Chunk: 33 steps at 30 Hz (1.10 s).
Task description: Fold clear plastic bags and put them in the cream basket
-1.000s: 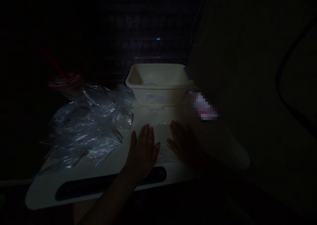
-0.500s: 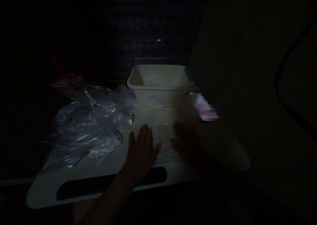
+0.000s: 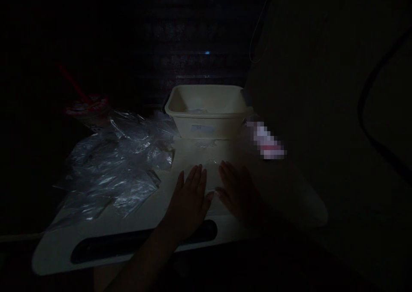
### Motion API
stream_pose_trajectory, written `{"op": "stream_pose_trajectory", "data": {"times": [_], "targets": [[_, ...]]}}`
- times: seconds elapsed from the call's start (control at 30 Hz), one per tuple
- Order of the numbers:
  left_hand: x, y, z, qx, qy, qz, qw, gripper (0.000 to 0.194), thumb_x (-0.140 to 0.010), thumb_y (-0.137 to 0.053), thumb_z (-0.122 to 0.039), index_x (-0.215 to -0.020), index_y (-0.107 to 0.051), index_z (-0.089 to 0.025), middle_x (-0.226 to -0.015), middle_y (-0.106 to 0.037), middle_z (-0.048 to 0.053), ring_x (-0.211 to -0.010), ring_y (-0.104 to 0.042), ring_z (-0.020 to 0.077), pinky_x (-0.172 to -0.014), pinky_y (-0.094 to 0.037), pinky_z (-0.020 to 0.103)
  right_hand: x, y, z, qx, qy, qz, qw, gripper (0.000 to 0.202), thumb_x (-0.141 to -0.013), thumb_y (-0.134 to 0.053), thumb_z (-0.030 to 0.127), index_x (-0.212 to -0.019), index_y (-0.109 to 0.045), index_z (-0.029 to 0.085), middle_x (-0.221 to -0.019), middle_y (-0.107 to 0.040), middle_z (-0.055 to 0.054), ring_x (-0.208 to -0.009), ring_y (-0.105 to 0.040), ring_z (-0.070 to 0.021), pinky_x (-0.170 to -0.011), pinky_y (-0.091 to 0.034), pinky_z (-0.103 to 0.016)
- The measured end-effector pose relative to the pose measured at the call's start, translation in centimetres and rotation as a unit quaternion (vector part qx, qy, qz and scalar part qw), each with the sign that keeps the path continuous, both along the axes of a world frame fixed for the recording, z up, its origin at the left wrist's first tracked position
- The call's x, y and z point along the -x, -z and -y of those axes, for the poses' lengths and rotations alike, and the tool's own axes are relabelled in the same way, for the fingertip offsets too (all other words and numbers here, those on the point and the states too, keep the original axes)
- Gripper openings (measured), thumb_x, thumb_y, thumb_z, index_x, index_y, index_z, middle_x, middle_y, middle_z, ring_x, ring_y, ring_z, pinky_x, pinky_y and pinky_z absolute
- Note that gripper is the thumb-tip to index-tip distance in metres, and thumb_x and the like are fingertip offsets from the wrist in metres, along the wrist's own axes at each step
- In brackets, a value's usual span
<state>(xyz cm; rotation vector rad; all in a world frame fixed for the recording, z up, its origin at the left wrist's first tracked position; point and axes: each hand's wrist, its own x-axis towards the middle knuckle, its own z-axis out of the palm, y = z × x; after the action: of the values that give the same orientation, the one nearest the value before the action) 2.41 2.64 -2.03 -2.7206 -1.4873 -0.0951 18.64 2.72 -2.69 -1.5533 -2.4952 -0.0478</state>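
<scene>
In the dim head view, my left hand (image 3: 188, 200) lies palm down on the white tabletop (image 3: 151, 217), fingers stretched forward. My right hand (image 3: 238, 191) rests flat opposite it, its outer side lost in shadow. Between and under them is a thin clear plastic piece (image 3: 210, 178), perhaps a bag; its edges are hard to make out. The thumbs point towards each other with a small gap. Beyond the hands stands a cream plastic bin (image 3: 206, 127) with a label on its front and something clear inside.
Crumpled clear plastic bags (image 3: 119, 167) cover the table's left side. Behind them stands a cup (image 3: 88, 107) with a red straw. A blurred pinkish thing (image 3: 268, 142) lies right of the bin. A dark slot (image 3: 112, 245) runs along the front edge.
Both hands have come closer together over the clear plastic: the left has shifted right, and the right slightly left. The bin and the bags stay where they were.
</scene>
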Motion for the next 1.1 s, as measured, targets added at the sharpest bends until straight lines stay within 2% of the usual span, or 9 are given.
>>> {"op": "stream_pose_trajectory", "data": {"times": [0.33, 0.5, 0.6, 0.67, 0.73, 0.8, 0.97, 1.1], "targets": [[0.1, -0.1, 0.3, -0.016, -0.044, 0.009, 0.999, 0.059, -0.081, -0.024, -0.045, -0.123, -0.024, -0.004, -0.13, -0.023, 0.019, -0.12, -0.015, 0.027, -0.094, -0.015, 0.048, -1.2, 0.1, 0.0, -0.018, 0.02, 0.004, 1.0, 0.05, -0.08, -0.033, 0.037, -0.119, -0.034, 0.005, -0.126, -0.033, -0.017, -0.116, -0.027, -0.0267, -0.092, -0.018, -0.049], [0.2, 0.0, 0.1, -0.017, -0.051, 0.04, 0.998, 0.059, -0.08, -0.028, -0.045, -0.122, -0.024, -0.003, -0.129, -0.024, 0.02, -0.12, -0.014, 0.0285, -0.093, -0.015, 0.051, -1.6, 1.1, -0.2, -0.037, 0.009, -0.024, 0.999, 0.049, -0.082, -0.027, 0.036, -0.122, -0.03, 0.007, -0.126, -0.032, -0.016, -0.118, -0.023, -0.0246, -0.093, -0.018, -0.047], [0.2, -1.1, 0.5, -0.025, -0.012, 0.07, 0.997, 0.056, -0.08, -0.033, -0.039, -0.124, -0.021, -0.008, -0.132, -0.02, 0.017, -0.121, -0.012, 0.0282, -0.093, -0.015, 0.052, -2.1, 1.7, -0.5, -0.048, 0.023, -0.07, 0.996, 0.048, -0.084, -0.02, 0.033, -0.125, -0.022, 0.008, -0.127, -0.032, -0.016, -0.119, -0.023, -0.0219, -0.093, -0.021, -0.044], [-0.1, -1.9, 1.2, -0.024, 0.058, 0.086, 0.994, 0.052, -0.08, -0.038, -0.032, -0.125, -0.022, -0.011, -0.132, -0.022, 0.013, -0.121, -0.013, 0.0251, -0.094, -0.018, 0.048, -2.4, 1.8, -0.6, -0.042, 0.039, -0.108, 0.993, 0.049, -0.084, -0.017, 0.032, -0.127, -0.017, 0.009, -0.127, -0.032, -0.015, -0.118, -0.026, -0.0207, -0.093, -0.024, -0.042], [-0.6, -2.2, 2.2, -0.033, 0.136, 0.11, 0.984, 0.043, -0.079, -0.04, -0.025, -0.119, -0.034, -0.009, -0.125, -0.036, 0.011, -0.119, -0.022, 0.0212, -0.095, -0.025, 0.041, -2.5, 1.8, -0.7, -0.036, 0.045, -0.141, 0.988, 0.05, -0.084, -0.017, 0.032, -0.129, -0.011, 0.013, -0.128, -0.031, -0.012, -0.118, -0.026, -0.0197, -0.093, -0.025, -0.04], [-1.0, -1.7, 3.1, -0.061, 0.172, 0.136, 0.974, 0.03, -0.079, -0.04, -0.016, -0.106, -0.048, -0.008, -0.112, -0.051, 0.01, -0.112, -0.035, 0.0197, -0.093, -0.03, 0.036, -2.6, 1.8, -0.6, -0.033, 0.047, -0.166, 0.984, 0.05, -0.084, -0.018, 0.032, -0.13, -0.004, 0.018, -0.129, -0.03, -0.009, -0.118, -0.026, -0.0187, -0.094, -0.025, -0.04], [-1.5, 0.4, 4.0, -0.123, 0.165, 0.166, 0.964, 0.026, -0.076, -0.036, -0.006, -0.092, -0.056, -0.005, -0.097, -0.059, 0.012, -0.098, -0.049, 0.0236, -0.083, -0.041, 0.038, -2.7, 2.3, -0.4, -0.023, 0.036, -0.202, 0.979, 0.052, -0.085, -0.019, 0.029, -0.127, 0.01, 0.029, -0.133, -0.021, -0.002, -0.12, -0.021, -0.0174, -0.095, -0.024, -0.042], [-1.7, -0.6, 3.6, -0.117, 0.161, 0.17, 0.965, 0.028, -0.074, -0.034, -0.004, -0.088, -0.059, -0.006, -0.089, -0.063, 0.012, -0.087, -0.056, 0.0223, -0.077, -0.045, 0.036, -2.7, 2.4, -0.4, -0.021, 0.037, -0.212, 0.976, 0.053, -0.085, -0.019, 0.027, -0.126, 0.015, 0.029, -0.133, -0.02, -0.002, -0.12, -0.019, -0.0174, -0.097, -0.02, -0.044]]}}
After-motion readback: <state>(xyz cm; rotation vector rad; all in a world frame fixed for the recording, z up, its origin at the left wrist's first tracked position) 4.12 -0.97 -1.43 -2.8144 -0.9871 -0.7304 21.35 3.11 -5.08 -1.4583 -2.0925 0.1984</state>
